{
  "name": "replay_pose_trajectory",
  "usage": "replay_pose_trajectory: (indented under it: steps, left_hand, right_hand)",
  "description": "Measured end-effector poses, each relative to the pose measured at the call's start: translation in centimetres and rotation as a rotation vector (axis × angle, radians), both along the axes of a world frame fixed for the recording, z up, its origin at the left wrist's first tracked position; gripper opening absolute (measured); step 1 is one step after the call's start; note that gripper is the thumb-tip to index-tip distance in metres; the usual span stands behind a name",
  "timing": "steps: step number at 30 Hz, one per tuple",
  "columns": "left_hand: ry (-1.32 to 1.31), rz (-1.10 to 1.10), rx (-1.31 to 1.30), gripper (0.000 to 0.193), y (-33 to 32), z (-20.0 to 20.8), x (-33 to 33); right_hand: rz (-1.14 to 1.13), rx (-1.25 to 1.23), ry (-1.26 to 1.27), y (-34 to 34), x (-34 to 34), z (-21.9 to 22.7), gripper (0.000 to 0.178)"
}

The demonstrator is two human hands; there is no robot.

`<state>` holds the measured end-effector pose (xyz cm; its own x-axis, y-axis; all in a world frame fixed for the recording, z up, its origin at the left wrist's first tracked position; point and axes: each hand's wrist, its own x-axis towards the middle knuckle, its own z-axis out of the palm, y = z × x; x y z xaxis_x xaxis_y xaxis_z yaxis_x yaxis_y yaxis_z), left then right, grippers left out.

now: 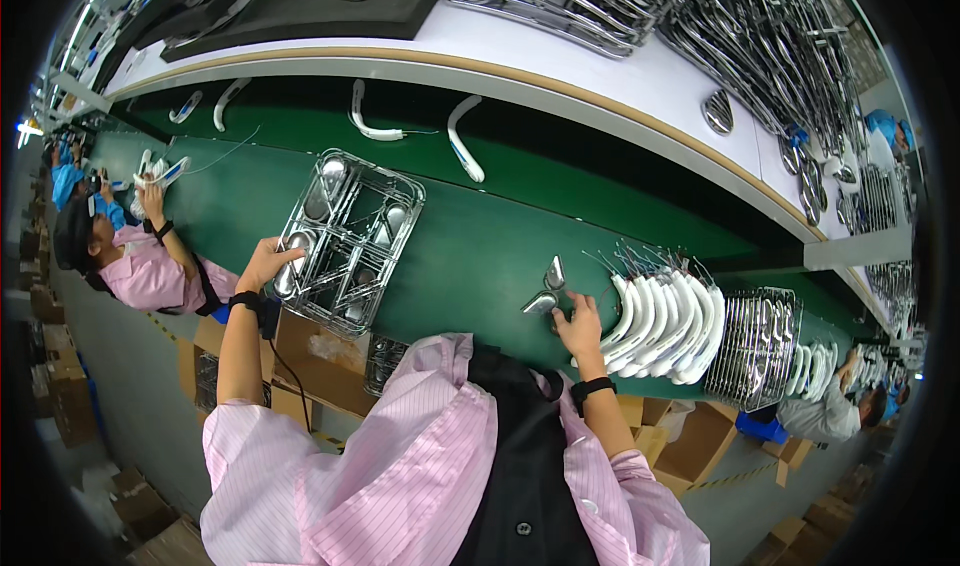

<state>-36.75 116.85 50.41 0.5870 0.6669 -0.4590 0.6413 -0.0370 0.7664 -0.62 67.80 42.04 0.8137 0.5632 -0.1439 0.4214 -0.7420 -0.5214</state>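
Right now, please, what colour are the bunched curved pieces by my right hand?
The curved pieces are mostly white; head view.

Left grip [266,264] touches a wire rack [400,246] — right grip [579,326] is just beside two shiny metal pieces [541,303].

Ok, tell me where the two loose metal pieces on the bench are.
In the head view, the two metal pieces lie right of centre, beside the right hand, left of the large row of white curved pieces.

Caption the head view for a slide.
On a green bench: left hand at a wire rack, right hand at shiny pieces near white curved parts.
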Motion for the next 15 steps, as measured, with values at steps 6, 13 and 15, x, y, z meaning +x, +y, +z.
replay_pose_trajectory:
  steps: [6, 13, 15]
  left_hand:
    - [0.262, -0.074, 0.868, 0.041, -1.7, -1.0, 2.1]
    - [0.277, -0.003, 0.975, 0.060, -1.7, -4.9, 2.1]
    - [0.324, 0.086, 1.232, 0.059, -1.1, -5.9, -0.4]
  right_hand:
    - [-0.084, 0.172, 0.162, -2.8, -1.1, 3.0, 0.033]
    - [-0.243, 0.357, 0.027, -8.5, -0.7, 8.9, 0.013]
    - [-0.294, 0.374, -0.113, -11.7, 1.5, 10.8, 0.009]
